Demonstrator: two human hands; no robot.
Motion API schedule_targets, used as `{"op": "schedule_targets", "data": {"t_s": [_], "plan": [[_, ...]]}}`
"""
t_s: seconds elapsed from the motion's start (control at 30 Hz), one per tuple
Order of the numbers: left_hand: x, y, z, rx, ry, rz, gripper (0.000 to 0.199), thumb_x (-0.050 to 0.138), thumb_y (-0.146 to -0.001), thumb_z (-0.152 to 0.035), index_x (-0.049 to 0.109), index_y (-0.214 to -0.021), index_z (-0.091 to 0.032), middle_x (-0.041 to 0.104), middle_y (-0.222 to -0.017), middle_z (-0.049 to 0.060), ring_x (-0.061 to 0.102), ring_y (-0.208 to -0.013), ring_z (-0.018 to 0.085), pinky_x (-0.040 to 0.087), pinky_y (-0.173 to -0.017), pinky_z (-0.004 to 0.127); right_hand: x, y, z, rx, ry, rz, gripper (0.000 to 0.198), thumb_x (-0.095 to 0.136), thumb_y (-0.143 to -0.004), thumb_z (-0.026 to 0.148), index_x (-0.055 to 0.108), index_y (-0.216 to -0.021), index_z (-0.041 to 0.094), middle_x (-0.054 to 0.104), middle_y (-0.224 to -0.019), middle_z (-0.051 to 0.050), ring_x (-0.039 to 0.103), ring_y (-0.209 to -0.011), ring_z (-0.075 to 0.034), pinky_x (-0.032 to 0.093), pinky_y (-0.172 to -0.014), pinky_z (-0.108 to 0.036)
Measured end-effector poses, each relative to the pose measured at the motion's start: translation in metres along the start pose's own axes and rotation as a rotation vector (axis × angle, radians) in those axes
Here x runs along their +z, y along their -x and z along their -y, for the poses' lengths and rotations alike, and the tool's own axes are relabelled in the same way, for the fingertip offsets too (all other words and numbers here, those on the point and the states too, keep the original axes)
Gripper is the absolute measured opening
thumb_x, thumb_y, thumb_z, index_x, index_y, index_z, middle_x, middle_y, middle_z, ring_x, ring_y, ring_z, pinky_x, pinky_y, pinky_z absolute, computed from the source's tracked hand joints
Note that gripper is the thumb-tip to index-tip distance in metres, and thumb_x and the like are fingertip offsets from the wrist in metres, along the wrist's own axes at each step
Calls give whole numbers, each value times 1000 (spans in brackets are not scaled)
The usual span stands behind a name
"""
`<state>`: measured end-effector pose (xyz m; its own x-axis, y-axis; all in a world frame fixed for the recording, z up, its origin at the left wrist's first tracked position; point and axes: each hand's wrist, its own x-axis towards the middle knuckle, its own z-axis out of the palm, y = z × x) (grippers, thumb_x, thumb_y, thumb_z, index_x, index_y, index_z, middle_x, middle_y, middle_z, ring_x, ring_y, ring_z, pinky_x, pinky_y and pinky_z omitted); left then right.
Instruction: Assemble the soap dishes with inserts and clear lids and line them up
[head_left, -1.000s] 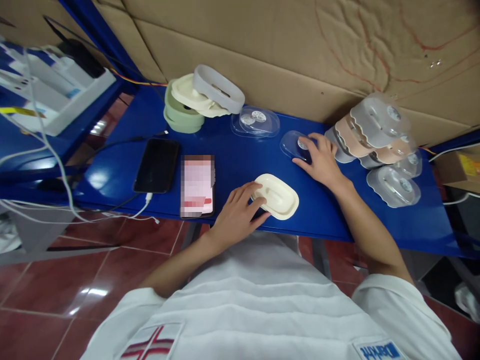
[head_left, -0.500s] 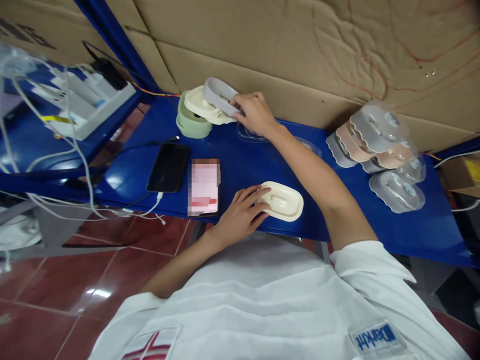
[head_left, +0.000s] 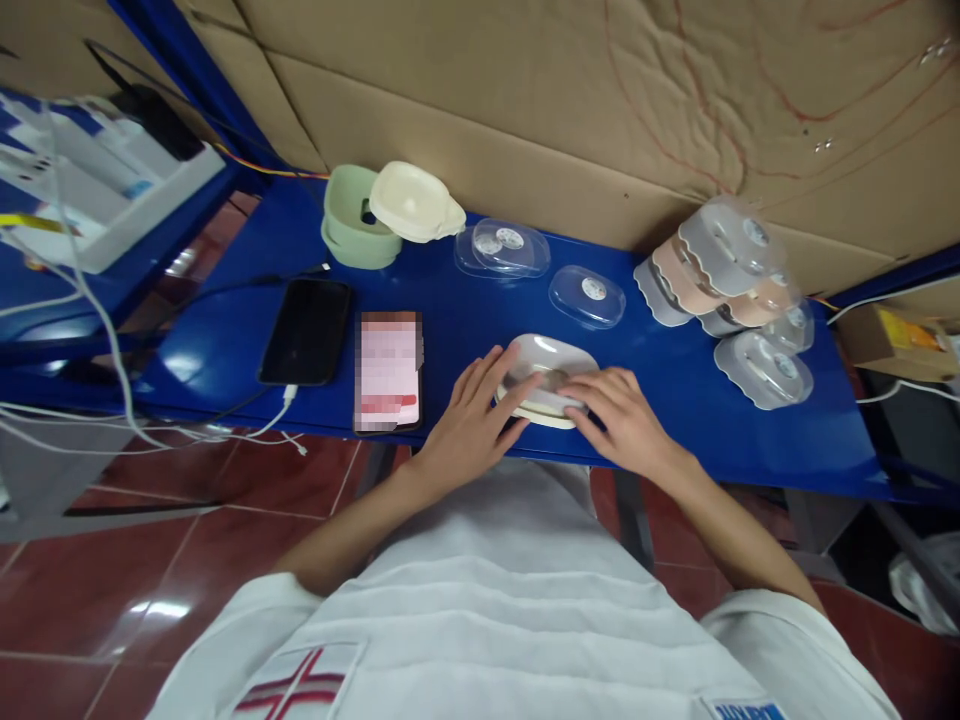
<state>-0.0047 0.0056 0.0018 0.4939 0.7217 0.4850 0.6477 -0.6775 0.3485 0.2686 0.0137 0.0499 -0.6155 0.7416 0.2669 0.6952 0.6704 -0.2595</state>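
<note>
Near the front edge of the table, a grey oval soap dish (head_left: 536, 358) with a hole in its bottom rests in or on a cream oval base (head_left: 546, 418). My left hand (head_left: 474, 412) has its thumb and fingers closed around the left end of the two pieces. At the right end, my right hand (head_left: 616, 412) grips the grey dish with fingers over its rim and thumb at the near side. Fingers cover both ends, so how fully the grey piece sits in the cream one cannot be made out.
At the back left, cream pieces (head_left: 416, 200) lean on green dishes (head_left: 360, 225). Clear lids (head_left: 585, 295) lie in the middle. Lidded grey and peach boxes (head_left: 724, 265) are stacked right. Two phones, one black (head_left: 306, 330) with a cable, one lit (head_left: 388, 370), lie left.
My right hand has brought the grey dish from the back-left pile down to the cream base. My left hand has stayed at the base's left end. The view has shifted slightly.
</note>
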Motion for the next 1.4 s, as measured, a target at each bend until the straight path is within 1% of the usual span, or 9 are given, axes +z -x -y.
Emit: {"op": "schedule_targets", "data": {"t_s": [0.13, 0.3, 0.43, 0.57, 0.67, 0.83, 1.0, 1.17, 1.4], "plan": [[0, 1, 2, 19, 44, 52, 34, 62, -106, -24, 65, -140, -24, 61, -155, 13, 47, -155, 34, 47, -123, 57, 19, 19, 14, -15, 28, -22, 48, 56, -109, 33, 55, -157, 38, 74, -140, -5, 70, -129, -29, 48, -113, -54], [0, 1, 2, 12, 45, 50, 24, 62, -105, -21, 71, -127, -24, 68, -144, 9, 51, -149, 32, 49, -121, 54, 17, 18, 10, -98, 36, -5, 46, 55, -110, 27, 59, -154, 36, 73, -142, -5, 69, -131, -27, 49, -114, -51], [-1, -1, -1, 4, 17, 30, 22, 63, -105, -22, 71, -125, -24, 69, -142, 10, 52, -147, 33, 50, -118, 54, 1, -9, -41, -12, -10, -20, 45, 51, -111, 42, 58, -155, 31, 61, -158, -10, 57, -146, -30, 45, -120, -55], [-2, -2, -2, -82, 3, -49, 17, 67, -103, -23, 70, -120, -22, 66, -139, 13, 55, -143, 35, 46, -121, 59, 0, -46, -112, 200, 12, 4, 78, 56, -102, 70, 47, -164, 24, 34, -175, -20, 32, -162, -42, 36, -123, -71], [-2, -1, 0, -169, 98, -88, 21, 68, -103, -27, 67, -123, -22, 56, -149, 16, 49, -150, 36, 46, -122, 60, 4, -61, -130, 233, -71, -38, 80, 60, -96, 78, 60, -154, 23, 49, -163, -21, 47, -153, -41, 39, -123, -68], [-2, 1, 3, -271, 289, -91, 61, 70, -103, -30, 41, -157, -26, 31, -170, 20, 43, -157, 34, 45, -126, 58, -8, -46, -74, 82, -404, 68, 56, 61, -105, 55, 56, -157, 35, 58, -157, -11, 58, -145, -29, 52, -119, -53], [-1, 1, 6, -275, 305, -88, 80, 72, -102, -37, 26, -167, -30, 36, -170, 20, 41, -158, 37, 43, -126, 62, 6, -17, -10, 1, -206, 110, 65, 60, -107, 46, 39, -168, 42, 34, -176, -7, 29, -165, -36, 38, -129, -65], [-2, 2, 8, -252, 280, -70, 75, 75, -100, -38, 35, -163, -30, 47, -162, 18, 49, -152, 34, 45, -126, 56, 25, -9, -5, -44, -71, 25, 75, 63, -106, 39, 27, -171, 46, 29, -178, -6, 22, -167, -40, 38, -128, -71], [-1, 4, 10, -289, 289, -60, 79, 79, -97, -43, 37, -162, -30, 48, -160, 17, 50, -150, 34, 46, -124, 57, 5, -19, -9, -71, -31, 127, 67, 59, -107, 40, 35, -169, 45, 40, -172, -7, 31, -164, -39, 40, -129, -68]]}}
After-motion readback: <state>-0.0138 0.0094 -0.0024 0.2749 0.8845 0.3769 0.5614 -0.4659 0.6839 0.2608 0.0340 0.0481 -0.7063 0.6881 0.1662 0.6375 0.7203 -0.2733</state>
